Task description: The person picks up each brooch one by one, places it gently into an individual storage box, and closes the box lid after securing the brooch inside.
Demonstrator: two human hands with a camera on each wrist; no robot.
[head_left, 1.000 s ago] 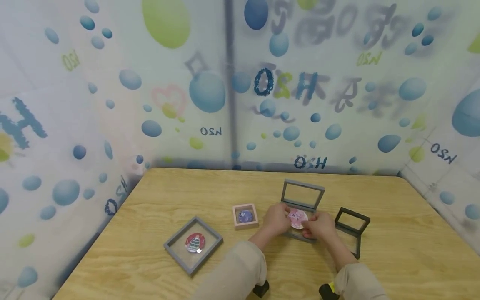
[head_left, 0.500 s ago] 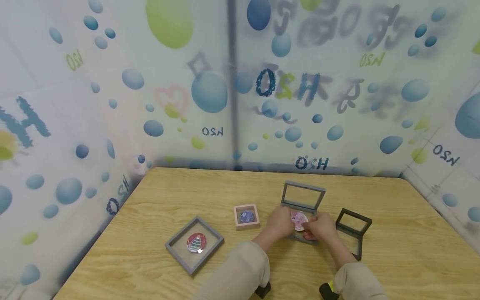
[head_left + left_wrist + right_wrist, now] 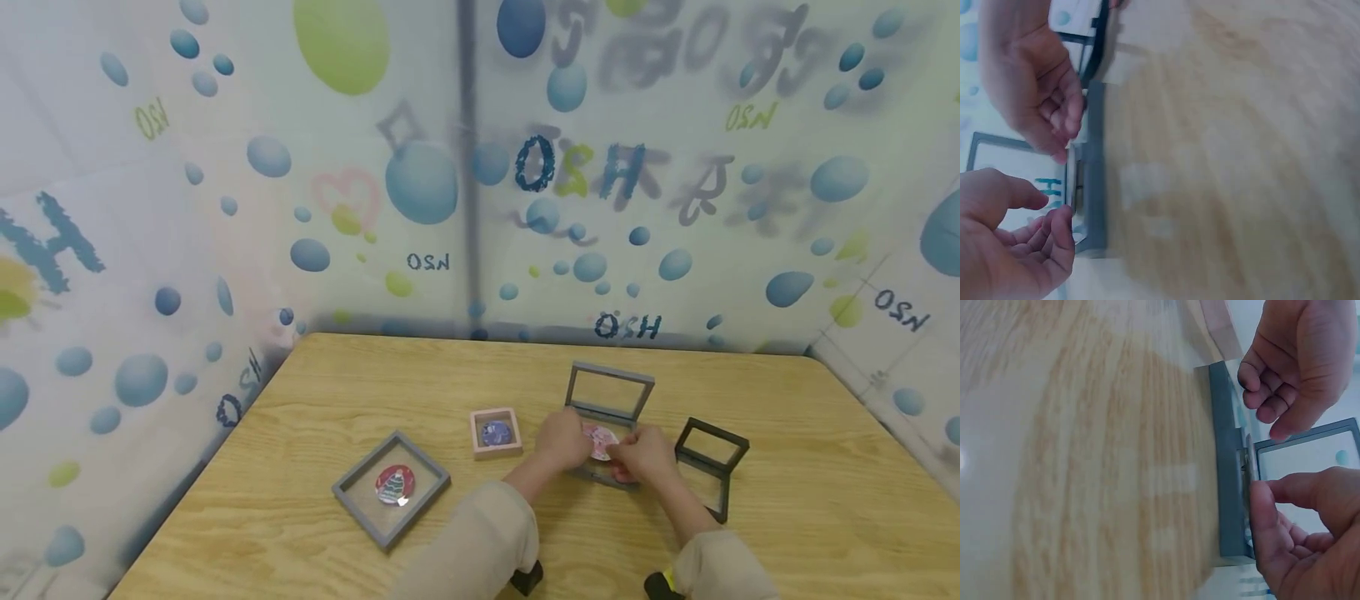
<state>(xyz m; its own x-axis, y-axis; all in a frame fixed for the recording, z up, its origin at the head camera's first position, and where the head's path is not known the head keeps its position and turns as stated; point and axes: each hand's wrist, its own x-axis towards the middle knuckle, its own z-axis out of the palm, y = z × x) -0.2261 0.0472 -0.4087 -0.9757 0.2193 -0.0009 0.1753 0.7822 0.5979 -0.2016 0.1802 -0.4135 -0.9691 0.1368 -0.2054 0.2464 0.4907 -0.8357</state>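
Observation:
In the head view a pink round button badge [image 3: 601, 441] is over the lower half of an opened grey display frame [image 3: 611, 414], whose other half stands up behind. My right hand [image 3: 647, 454] pinches the badge's right edge between thumb and index finger, plainly so in the right wrist view. My left hand [image 3: 564, 441] is at the badge's left side; the left wrist view shows its thumb and index finger apart, fingers loosely curled. Whether a left fingertip touches the badge [image 3: 1072, 178] I cannot tell. Seen edge-on, the badge [image 3: 1250, 456] sits just above the frame [image 3: 1229, 487].
A small black display frame [image 3: 708, 446] stands opened right of my right hand. To the left are a pink box frame [image 3: 496, 451] with a blue-purple badge and a closed grey frame [image 3: 360, 515] with a red tree badge. All rest on a wooden table [image 3: 420, 375].
The badge has sunk slightly toward the frame's lower half, and both hands have moved slightly with it. My head view has shifted a little. The other frames stay put.

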